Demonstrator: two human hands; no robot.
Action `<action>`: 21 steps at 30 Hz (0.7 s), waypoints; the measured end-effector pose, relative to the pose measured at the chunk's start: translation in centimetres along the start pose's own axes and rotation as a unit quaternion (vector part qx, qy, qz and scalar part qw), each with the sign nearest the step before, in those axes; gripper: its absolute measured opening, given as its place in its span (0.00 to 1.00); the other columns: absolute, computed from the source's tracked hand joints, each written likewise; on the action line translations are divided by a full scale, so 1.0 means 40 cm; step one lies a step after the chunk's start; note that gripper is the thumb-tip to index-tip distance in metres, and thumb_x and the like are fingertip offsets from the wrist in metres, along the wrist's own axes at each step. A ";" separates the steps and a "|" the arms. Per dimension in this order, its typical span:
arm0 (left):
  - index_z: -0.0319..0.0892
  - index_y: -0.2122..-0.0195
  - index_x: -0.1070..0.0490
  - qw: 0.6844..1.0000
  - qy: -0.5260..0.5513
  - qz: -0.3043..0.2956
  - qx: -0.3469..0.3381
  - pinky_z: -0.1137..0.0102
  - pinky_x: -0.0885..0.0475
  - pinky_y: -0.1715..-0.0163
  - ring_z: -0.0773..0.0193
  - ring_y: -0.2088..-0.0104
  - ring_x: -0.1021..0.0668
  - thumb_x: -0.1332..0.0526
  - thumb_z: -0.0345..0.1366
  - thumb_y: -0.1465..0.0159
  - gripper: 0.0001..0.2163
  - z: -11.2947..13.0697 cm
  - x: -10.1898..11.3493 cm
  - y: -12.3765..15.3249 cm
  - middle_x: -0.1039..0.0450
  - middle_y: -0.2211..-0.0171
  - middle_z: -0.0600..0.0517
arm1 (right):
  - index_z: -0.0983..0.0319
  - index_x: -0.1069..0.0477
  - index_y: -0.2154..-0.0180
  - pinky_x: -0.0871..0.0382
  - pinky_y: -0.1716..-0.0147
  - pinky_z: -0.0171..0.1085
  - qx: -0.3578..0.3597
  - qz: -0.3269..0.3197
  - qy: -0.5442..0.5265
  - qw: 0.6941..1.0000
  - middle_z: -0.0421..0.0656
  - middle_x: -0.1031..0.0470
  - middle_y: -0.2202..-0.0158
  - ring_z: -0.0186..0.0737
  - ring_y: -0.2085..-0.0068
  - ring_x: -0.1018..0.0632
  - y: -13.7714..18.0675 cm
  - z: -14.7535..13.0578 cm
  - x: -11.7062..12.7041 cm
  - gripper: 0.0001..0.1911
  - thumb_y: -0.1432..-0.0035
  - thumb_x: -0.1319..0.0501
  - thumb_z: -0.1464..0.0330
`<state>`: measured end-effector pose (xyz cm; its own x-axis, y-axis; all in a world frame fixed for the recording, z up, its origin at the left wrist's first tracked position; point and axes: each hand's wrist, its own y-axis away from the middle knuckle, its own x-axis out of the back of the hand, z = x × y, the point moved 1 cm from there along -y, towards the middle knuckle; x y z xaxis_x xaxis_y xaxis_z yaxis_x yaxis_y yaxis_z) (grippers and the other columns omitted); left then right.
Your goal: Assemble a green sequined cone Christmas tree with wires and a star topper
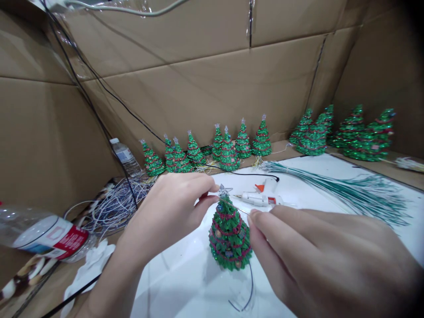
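A small green Christmas tree [229, 238] with dark red garland and small beads stands upright on the white tabletop in front of me. At its tip sits a clear star [224, 191]. My left hand [172, 205] has thumb and forefinger closed in a pinch at the star's left edge. From the right, my right hand [321, 247] grips a thin metal rod [239, 208] between thumb and forefinger. The rod's far end reaches the tree just below the star; whether it touches is unclear. A thin dark wire [251, 282] curls out from under the tree.
Behind the tree lies a white glue gun [255, 199]. A bundle of green and white wires [351, 190] lies to the right. Several finished-looking trees [228, 152] line the cardboard wall [198, 88]. At left are tangled wires [112, 205] and a plastic bottle [49, 234].
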<state>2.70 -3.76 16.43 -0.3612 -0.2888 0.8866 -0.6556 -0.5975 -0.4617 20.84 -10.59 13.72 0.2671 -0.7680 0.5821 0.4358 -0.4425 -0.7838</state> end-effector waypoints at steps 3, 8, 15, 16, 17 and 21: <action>0.41 0.73 0.31 1.000 -0.003 0.001 0.000 0.74 0.42 0.77 0.72 0.79 0.33 0.39 0.30 0.39 0.05 -0.001 0.000 0.000 0.32 0.78 0.58 | 0.60 0.28 0.76 0.46 0.89 0.39 0.003 0.014 -0.001 1.000 0.40 0.29 0.84 0.38 0.86 0.33 0.000 0.001 0.000 0.05 0.54 0.39 0.75; 0.42 0.73 0.31 1.000 -0.003 0.005 -0.002 0.74 0.42 0.77 0.72 0.79 0.33 0.39 0.30 0.39 0.05 -0.002 -0.004 -0.001 0.32 0.78 0.58 | 0.60 0.28 0.77 0.46 0.89 0.39 -0.002 0.008 -0.005 1.000 0.41 0.28 0.84 0.39 0.86 0.32 0.007 0.001 0.009 0.05 0.53 0.39 0.74; 0.41 0.72 0.31 1.000 -0.002 0.008 -0.010 0.74 0.42 0.77 0.72 0.79 0.33 0.38 0.30 0.40 0.05 -0.003 -0.003 0.002 0.32 0.78 0.58 | 0.60 0.28 0.76 0.46 0.89 0.40 0.004 0.000 -0.012 1.000 0.43 0.27 0.83 0.39 0.86 0.32 0.005 0.005 0.006 0.05 0.51 0.40 0.74; 0.41 0.73 0.31 1.000 -0.002 0.009 -0.009 0.74 0.42 0.77 0.72 0.79 0.33 0.38 0.30 0.40 0.05 -0.003 -0.003 0.002 0.32 0.78 0.58 | 0.60 0.28 0.76 0.45 0.89 0.40 0.004 -0.003 -0.012 1.000 0.43 0.27 0.83 0.40 0.86 0.32 0.004 0.005 0.006 0.05 0.51 0.40 0.74; 0.41 0.73 0.31 1.000 -0.002 0.009 -0.009 0.74 0.42 0.78 0.72 0.79 0.33 0.38 0.30 0.40 0.05 -0.003 -0.002 0.002 0.32 0.78 0.58 | 0.60 0.28 0.77 0.45 0.89 0.40 0.004 -0.006 -0.012 1.000 0.43 0.27 0.83 0.40 0.85 0.32 0.002 0.004 0.006 0.06 0.51 0.40 0.74; 0.42 0.73 0.31 1.000 0.001 0.010 -0.011 0.74 0.42 0.78 0.71 0.79 0.33 0.38 0.30 0.39 0.05 -0.004 -0.004 0.002 0.32 0.78 0.59 | 0.60 0.29 0.77 0.44 0.89 0.41 0.003 -0.014 -0.014 1.000 0.43 0.27 0.83 0.41 0.85 0.31 0.004 0.001 0.005 0.06 0.51 0.40 0.75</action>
<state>2.61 -3.64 16.24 -0.3762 -0.2985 0.8771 -0.6625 -0.5751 -0.4799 20.99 -10.80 13.73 0.2788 -0.7418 0.6100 0.4479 -0.4614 -0.7658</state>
